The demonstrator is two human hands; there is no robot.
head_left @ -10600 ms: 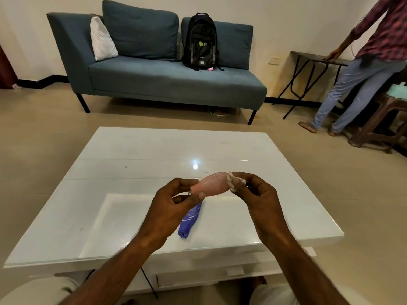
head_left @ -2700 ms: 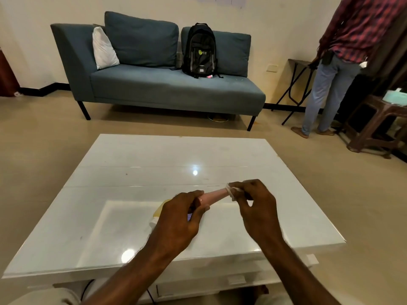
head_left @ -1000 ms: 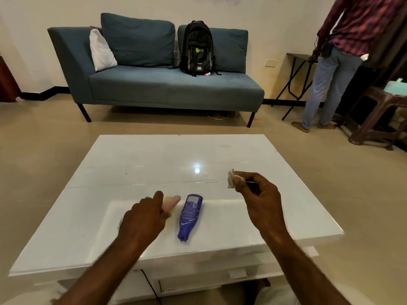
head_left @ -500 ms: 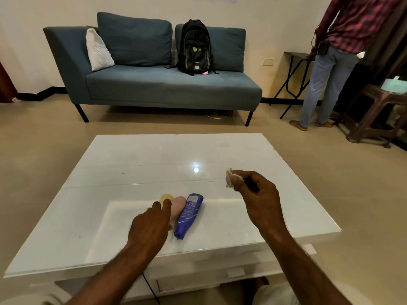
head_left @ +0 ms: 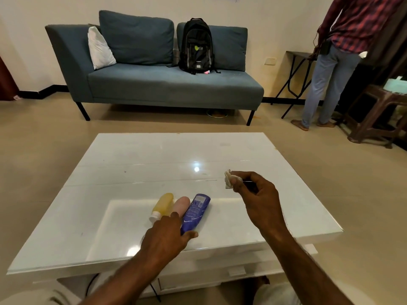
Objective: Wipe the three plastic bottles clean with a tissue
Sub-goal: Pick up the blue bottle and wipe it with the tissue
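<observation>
Three plastic bottles lie side by side on the white glass table (head_left: 136,159): a yellow bottle (head_left: 163,203) on the left, a pink bottle (head_left: 182,205) in the middle, a blue bottle (head_left: 195,211) on the right. My left hand (head_left: 166,237) rests over their near ends, fingers apart, thumb by the blue bottle's base and a fingertip on the pink one. It grips none of them. My right hand (head_left: 256,199) is raised to the right of the bottles, pinching a crumpled white tissue (head_left: 228,178) between thumb and fingers.
A blue sofa (head_left: 154,82) with a black backpack (head_left: 196,46) stands beyond the table. At the right, a person (head_left: 334,60) in a checked shirt stands by a folding side table (head_left: 299,56) and a brown stool (head_left: 378,113).
The pink bottle left my left hand and now lies between the yellow and blue ones. That hand has slid right toward the blue bottle's base. My right hand keeps the tissue, hardly moving.
</observation>
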